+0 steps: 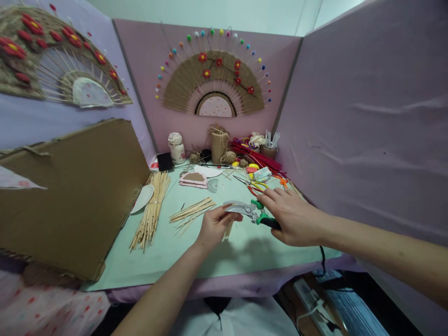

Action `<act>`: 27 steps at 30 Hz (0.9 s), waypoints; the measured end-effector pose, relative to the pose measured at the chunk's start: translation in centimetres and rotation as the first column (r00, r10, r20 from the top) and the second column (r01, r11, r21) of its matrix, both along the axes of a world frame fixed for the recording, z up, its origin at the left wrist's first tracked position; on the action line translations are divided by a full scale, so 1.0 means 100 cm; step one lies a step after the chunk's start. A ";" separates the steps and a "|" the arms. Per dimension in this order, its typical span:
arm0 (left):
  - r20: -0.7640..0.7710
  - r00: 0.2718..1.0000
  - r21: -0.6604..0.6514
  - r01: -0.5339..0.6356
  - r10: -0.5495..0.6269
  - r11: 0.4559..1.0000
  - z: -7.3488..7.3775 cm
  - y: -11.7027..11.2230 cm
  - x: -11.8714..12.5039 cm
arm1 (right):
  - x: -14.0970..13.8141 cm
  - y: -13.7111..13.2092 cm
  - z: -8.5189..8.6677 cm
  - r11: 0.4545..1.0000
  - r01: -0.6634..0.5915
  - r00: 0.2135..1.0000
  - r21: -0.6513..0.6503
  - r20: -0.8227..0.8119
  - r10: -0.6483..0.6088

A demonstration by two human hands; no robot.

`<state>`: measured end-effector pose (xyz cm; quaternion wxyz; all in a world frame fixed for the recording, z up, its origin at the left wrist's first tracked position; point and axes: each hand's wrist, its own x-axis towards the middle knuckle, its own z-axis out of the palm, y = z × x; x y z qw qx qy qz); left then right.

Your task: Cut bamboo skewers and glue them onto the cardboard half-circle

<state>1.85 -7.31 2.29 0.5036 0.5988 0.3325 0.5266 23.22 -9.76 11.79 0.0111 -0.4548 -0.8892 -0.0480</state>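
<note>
My right hand [296, 217] is wrapped around the green and black handles of a pair of pruning shears [248, 210]. The blades point left and are parted, reaching over the fingertips of my left hand [217, 224]. That hand is pinched closed at the blades on what looks like a thin wooden stick, mostly hidden by fingers and steel. Short wooden pieces [227, 230] show just below the fingers. Left of my left hand, several loose wooden sticks [192, 210] lie on the green tabletop [157, 268]. Farther left lies a thick tied bundle of sticks [151, 210].
A cardboard sheet [70, 200] stands at the left. Yellow-handled pliers [257, 183], a jute roll [219, 147], a white jar [177, 148] and red pipe cleaners [259, 156] are at the back. A decorated fan [180, 86] hangs on the rear panel. A power strip [313, 303] sits below right.
</note>
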 end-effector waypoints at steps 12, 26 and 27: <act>-0.030 0.999 0.023 -0.023 0.023 0.999 0.000 -0.002 0.001 | -0.005 -0.007 0.006 0.998 0.053 0.997 -0.040 0.053 -0.051; -0.034 0.999 0.005 -0.042 0.042 0.999 0.004 -0.003 0.003 | -0.007 -0.013 0.005 0.996 0.082 0.994 -0.023 0.067 -0.081; -0.038 0.998 0.008 -0.042 0.043 0.999 0.004 -0.003 0.003 | -0.008 -0.014 0.005 0.996 0.085 0.994 -0.027 0.065 -0.083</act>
